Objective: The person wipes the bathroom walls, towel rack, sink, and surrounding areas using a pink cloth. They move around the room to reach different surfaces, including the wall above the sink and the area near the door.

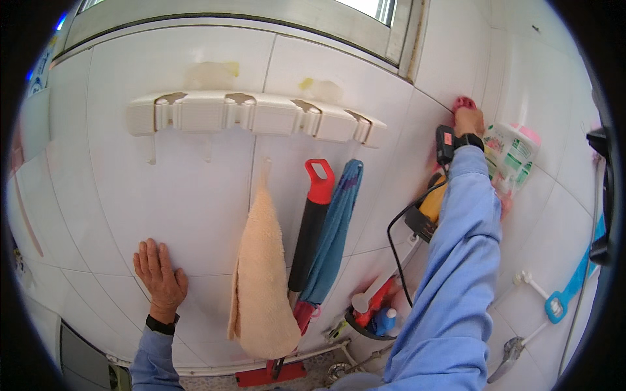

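Observation:
My left hand (159,276) rests palm-down on the white tiled wall (195,200), fingers spread slightly and holding nothing. At the upper right, my right hand (468,121) grips a crumpled pink-red cloth (463,103) against the tiles by the wall corner. My fingers and wrist hide part of it. A small black device (444,144) with a cable hangs at the right wrist. Beside that wrist is a white bottle (511,146) with a pink top and printed labels. Below, partly behind my sleeve, a yellow container (433,198) sits in a dark corner shelf (420,222).
A white broom-and-mop holder (279,116) juts from the wall. Beneath it hang a beige towel (266,273), a red-and-black handle (310,234) and a blue cloth (335,234). A lower corner basket (364,328) holds bottles. A window frame (234,14) runs above; a blue-handled brush (557,303) hangs right.

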{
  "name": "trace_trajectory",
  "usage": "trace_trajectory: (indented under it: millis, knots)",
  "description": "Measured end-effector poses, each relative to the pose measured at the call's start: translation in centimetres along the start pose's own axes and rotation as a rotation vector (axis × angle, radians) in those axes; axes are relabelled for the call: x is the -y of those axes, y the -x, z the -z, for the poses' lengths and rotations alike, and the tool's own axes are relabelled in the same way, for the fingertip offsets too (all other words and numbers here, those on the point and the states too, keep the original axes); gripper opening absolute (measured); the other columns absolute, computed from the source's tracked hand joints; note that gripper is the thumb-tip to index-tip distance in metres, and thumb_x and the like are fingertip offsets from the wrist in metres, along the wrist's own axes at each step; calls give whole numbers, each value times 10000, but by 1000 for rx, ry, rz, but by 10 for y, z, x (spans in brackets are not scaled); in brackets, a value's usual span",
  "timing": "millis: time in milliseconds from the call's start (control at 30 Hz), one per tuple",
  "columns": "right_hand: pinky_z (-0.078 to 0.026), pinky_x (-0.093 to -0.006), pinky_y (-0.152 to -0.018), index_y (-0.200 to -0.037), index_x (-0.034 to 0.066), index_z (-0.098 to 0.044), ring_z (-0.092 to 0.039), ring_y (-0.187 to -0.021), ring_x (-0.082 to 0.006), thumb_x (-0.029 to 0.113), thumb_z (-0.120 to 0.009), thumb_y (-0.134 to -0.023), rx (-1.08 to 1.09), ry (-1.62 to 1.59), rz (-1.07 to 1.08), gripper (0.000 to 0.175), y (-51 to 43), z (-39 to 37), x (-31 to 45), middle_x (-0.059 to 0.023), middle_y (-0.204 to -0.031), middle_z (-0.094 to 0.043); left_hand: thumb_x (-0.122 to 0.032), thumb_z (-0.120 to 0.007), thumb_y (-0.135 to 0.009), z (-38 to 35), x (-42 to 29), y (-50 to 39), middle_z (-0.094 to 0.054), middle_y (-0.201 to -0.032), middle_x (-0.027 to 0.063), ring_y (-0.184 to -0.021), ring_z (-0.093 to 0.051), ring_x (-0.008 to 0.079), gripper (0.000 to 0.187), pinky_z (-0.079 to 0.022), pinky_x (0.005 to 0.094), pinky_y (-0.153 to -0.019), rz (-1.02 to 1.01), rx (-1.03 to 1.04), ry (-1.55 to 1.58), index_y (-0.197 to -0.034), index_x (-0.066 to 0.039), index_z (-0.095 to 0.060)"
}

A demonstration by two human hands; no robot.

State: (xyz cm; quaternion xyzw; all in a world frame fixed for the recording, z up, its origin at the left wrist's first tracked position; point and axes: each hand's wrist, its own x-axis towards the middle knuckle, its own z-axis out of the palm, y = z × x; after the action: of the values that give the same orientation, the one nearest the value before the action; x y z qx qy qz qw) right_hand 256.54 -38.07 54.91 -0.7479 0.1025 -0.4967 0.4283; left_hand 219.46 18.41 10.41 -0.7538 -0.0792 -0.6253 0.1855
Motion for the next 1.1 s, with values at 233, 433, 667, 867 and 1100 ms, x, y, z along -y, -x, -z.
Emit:
trace_trajectory:
  millis: [233, 433, 667, 867, 1100]
  knots:
    - [-562, -456, -939, -1409, 49, -547, -632, -1175, -418, 278, -651, -890, 70, 431, 150, 577, -16, -18, -9, -322, -1445, -477, -279, -411, -1037, -1, -1, 6, -381, -1603, 271, -1514, -313, 458, 580, -186, 597, -1245, 6, 8, -5, -1515, 48, -446]
    - [-503, -562, -1003, -1393, 194, -608, -586, -1183, -521, 223, -669, -818, -339, -185, 584, 579, 95, -16, 55, -331, -1379, -511, -286, -400, -1052, -2, -2, 4, -371, -1612, 264, -1518, -306, 455, 580, -187, 594, -1245, 17, 11, -9, -1526, 46, -434]
    - [-400, -524, -1135, -1481, 110, -487, -457, -1341, -526, 130, -718, -848, -333, -275, 619, 674, 231, -17, 11, -349, -1439, -437, -286, -410, -1064, -3, -3, 1, -354, -1627, 253, -1528, -300, 430, 581, -183, 580, -1249, -2, -25, 16, -1550, 34, -403]
    - [-435, -510, -1101, -1526, 96, -429, -492, -1314, -503, 181, -725, -883, -224, -193, 280, 712, 218, -14, -16, -337, -1426, -444, -286, -422, -1066, -2, -4, -1, -359, -1624, 251, -1527, -304, 421, 576, -175, 569, -1253, -5, -23, 24, -1548, 29, -411]
    - [-389, -491, -1133, -1503, 97, -464, -452, -1342, -493, 119, -705, -866, -192, -280, 436, 681, 301, -23, -75, -307, -1434, -436, -275, -428, -1061, 0, -6, -1, -371, -1620, 251, -1528, -307, 416, 568, -172, 557, -1255, 20, -14, 51, -1530, 44, -438]
